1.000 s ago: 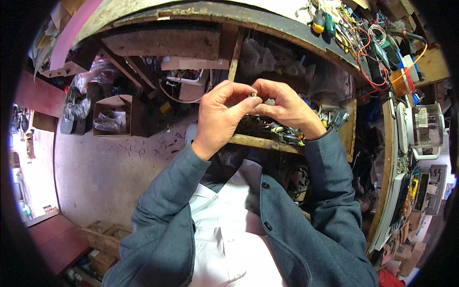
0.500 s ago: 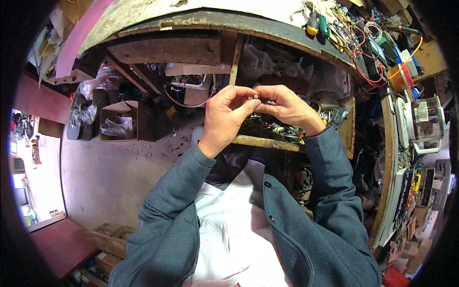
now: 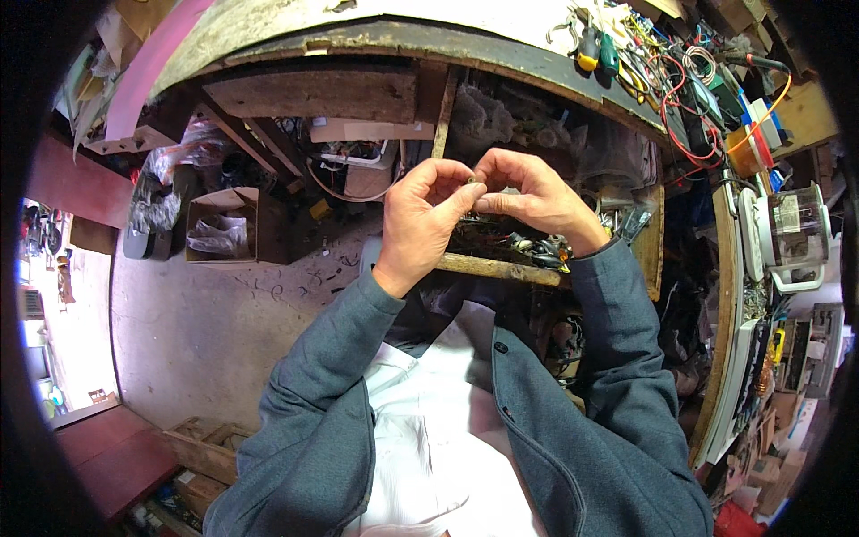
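My left hand (image 3: 425, 212) and my right hand (image 3: 531, 199) meet fingertip to fingertip above an open wooden drawer (image 3: 501, 268). Thumb and forefinger of each are pinched together. Between them sits a tiny pale round piece (image 3: 472, 181), mostly covered by the fingertips and too small to name. Both hands seem to hold it at once. Under my right hand, several hand tools (image 3: 541, 251) lie jumbled in the drawer.
A wooden workbench (image 3: 501, 55) runs across the far side, with screwdrivers (image 3: 588, 49), loose wires and a red cable at its right. An open cardboard box (image 3: 224, 248) stands on the floor at left. A clear-walled appliance with a white handle (image 3: 796, 234) is at far right.
My fingertips have closed further over the small pale piece, which showed its round end before. My right fingers have shifted slightly; the arms stay nearly in place.
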The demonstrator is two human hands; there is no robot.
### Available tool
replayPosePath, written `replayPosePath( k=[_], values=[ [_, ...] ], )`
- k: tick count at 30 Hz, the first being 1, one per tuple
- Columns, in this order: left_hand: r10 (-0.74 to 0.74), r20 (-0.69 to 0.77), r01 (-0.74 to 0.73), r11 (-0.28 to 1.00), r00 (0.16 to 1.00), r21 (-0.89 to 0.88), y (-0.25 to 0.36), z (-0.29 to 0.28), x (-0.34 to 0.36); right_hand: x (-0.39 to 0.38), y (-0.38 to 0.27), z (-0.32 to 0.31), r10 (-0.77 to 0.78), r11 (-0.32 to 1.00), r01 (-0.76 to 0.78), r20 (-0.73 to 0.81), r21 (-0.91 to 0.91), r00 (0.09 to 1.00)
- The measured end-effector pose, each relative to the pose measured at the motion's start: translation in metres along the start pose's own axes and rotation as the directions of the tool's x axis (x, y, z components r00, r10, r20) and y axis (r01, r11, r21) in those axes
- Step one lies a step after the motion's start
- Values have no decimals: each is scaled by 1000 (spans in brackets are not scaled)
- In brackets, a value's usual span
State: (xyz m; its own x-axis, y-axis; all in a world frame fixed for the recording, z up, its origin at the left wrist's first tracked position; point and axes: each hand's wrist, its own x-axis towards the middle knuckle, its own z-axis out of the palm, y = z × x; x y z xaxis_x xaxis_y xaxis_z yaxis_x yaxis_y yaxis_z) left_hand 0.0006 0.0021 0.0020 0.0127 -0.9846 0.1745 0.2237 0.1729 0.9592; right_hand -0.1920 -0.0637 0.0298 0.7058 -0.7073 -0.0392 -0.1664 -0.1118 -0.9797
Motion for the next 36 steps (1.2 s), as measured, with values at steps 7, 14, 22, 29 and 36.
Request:
replayPosePath(
  k=[7,14,22,29,36],
  values=[
    [9,7,-9,1000,1000,-19,0,0,-1,-1,0,-3,11,1000,-11,-40,-19,999],
    [16,10,-16,999,1000,29,2,0,-3,-3,-2,-4,-47,989,45,-18,-138,999],
    [26,7,-25,998,1000,-56,0,1,-1,-4,-2,-3,-42,998,38,-79,-46,996],
    [-16,13,14,994,1000,105,3,6,0,-4,-3,-10,-101,937,173,-239,303,966],
    [0,138,-34,970,990,242,16,8,-1,-5,-8,-7,-100,914,158,-169,374,981]
  ],
)
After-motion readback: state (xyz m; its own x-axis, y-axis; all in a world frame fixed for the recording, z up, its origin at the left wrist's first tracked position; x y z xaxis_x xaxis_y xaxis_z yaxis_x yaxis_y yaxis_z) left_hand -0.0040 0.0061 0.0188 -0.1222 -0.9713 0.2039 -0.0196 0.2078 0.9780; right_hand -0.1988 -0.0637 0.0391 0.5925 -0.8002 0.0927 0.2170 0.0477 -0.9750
